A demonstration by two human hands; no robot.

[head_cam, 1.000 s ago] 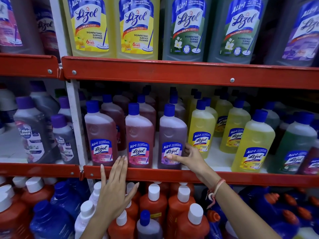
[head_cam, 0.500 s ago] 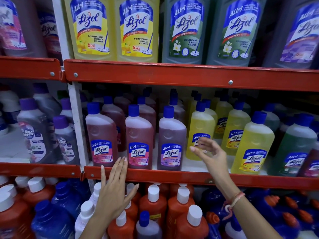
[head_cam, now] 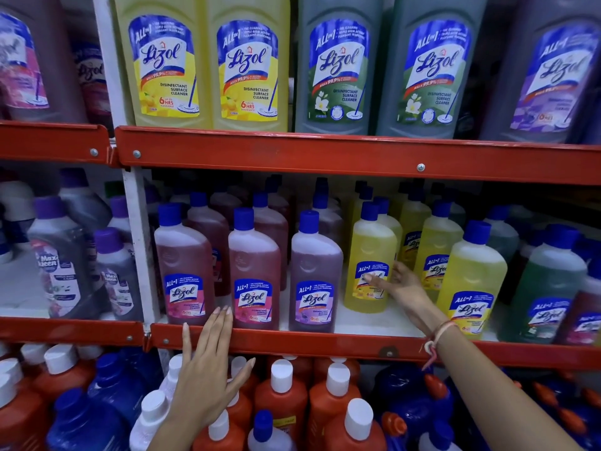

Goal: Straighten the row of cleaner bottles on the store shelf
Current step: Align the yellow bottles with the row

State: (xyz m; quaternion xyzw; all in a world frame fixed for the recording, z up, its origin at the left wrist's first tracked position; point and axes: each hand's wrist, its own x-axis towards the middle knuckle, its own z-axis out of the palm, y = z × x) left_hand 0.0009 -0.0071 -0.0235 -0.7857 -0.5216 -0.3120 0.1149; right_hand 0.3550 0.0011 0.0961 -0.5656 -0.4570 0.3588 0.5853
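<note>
Along the front of the middle red shelf point(head_cam: 325, 343) stand two pink cleaner bottles point(head_cam: 183, 271) point(head_cam: 253, 275), a purple bottle point(head_cam: 313, 275), a yellow bottle point(head_cam: 369, 268) set further back, then another yellow bottle point(head_cam: 471, 281) and a green bottle point(head_cam: 546, 288). My right hand point(head_cam: 403, 284) reaches in over the shelf lip, fingers spread around the lower label of the set-back yellow bottle and touching it. My left hand point(head_cam: 208, 369) lies flat and open against the shelf's front lip below the pink bottles, holding nothing.
More bottles fill the rows behind the front ones. Large yellow, green and purple bottles stand on the top shelf point(head_cam: 357, 154). Orange bottles with white caps point(head_cam: 328, 402) and blue bottles point(head_cam: 81, 418) crowd the shelf below. Grey bottles point(head_cam: 61, 265) fill the left bay.
My right hand left the purple bottle's label, moved right and came to the set-back yellow bottle. The left hand stayed on the shelf lip.
</note>
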